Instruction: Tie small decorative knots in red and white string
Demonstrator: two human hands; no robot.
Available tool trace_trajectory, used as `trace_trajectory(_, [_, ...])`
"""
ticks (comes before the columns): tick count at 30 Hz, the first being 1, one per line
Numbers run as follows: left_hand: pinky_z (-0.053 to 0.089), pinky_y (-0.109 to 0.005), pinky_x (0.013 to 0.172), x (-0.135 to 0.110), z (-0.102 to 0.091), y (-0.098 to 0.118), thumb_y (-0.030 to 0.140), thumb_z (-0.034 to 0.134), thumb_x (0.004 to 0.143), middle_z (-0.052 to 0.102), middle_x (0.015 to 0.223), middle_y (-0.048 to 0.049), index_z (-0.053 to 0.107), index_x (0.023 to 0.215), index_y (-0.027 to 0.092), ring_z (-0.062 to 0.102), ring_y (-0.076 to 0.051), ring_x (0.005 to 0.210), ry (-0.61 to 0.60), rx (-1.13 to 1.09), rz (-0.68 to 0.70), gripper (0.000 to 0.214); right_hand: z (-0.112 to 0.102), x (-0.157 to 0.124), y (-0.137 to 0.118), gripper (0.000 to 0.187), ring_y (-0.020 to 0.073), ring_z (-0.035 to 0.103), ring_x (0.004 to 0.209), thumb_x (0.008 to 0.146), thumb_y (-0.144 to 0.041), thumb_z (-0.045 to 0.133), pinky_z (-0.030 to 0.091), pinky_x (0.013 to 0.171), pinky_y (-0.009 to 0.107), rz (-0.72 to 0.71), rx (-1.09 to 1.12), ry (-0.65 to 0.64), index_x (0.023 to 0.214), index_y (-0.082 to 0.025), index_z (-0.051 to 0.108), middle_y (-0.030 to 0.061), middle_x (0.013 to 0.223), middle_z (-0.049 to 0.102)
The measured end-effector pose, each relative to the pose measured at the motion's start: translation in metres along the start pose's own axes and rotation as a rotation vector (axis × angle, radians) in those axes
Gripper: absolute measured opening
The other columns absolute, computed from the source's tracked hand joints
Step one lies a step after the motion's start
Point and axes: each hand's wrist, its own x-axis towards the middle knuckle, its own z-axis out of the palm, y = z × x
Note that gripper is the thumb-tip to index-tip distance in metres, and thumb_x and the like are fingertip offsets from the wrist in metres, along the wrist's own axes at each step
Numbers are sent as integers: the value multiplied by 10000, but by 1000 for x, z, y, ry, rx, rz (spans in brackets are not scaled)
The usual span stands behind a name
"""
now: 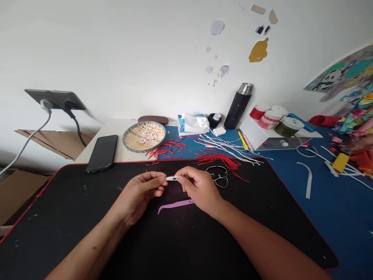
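Between my two hands a short length of white cord (171, 178) is stretched above the black mat (140, 249). My left hand (145, 189) pinches one end of it between thumb and fingertips. The other end is pinched by my right hand (199, 189); the fingers cover much of the cord. Just below the hands lie purple tweezers (175, 205), their right end hidden behind my right hand. Scissors (221, 180) rest on the mat behind my right hand, partly covered by it.
Red cords (220, 158) and white cords (230, 146) lie loose behind the mat. A woven basket (144, 136) with small red-and-white pieces stands back left, near a phone (102, 153). A tissue box (192, 124), black thermos (239, 107) and several jars (269, 118) line the wall.
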Motion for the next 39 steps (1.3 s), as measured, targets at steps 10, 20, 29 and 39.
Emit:
trace_trajectory(10, [513, -118, 486, -3, 1, 4, 111, 960, 598, 748, 676, -69, 805, 779, 90, 625, -80, 532, -9, -20, -39, 239, -6, -1, -6, 216, 183, 713, 829, 1046, -268, 537, 509, 764, 293, -252, -113, 29, 994, -234, 744, 41, 933, 776])
trace_trajectory(20, [531, -188, 548, -2, 1, 1, 281, 970, 638, 759, 734, -63, 807, 808, 125, 646, -117, 594, 2, 116, 183, 283, -5, 3, -1, 233, 143, 586, 571, 1004, -383, 573, 451, 542, 265, 52, 128, 139, 988, -209, 727, 14, 715, 662])
trace_trajectory(29, [550, -242, 586, -7, 7, -2, 393, 938, 670, 729, 710, -30, 789, 789, 160, 655, -146, 594, 20, 355, 263, 302, 2, 0, 4, 297, 127, 575, 618, 954, -409, 681, 460, 564, 251, 29, 72, -25, 1189, -231, 720, 15, 845, 667])
trace_trajectory(39, [575, -267, 645, -8, 11, -9, 373, 921, 689, 767, 847, -40, 784, 940, 178, 683, -159, 663, -56, 353, 256, 346, 2, -1, 1, 127, 157, 656, 675, 995, -305, 644, 462, 633, 268, -62, -69, -37, 1008, -244, 754, 7, 790, 742])
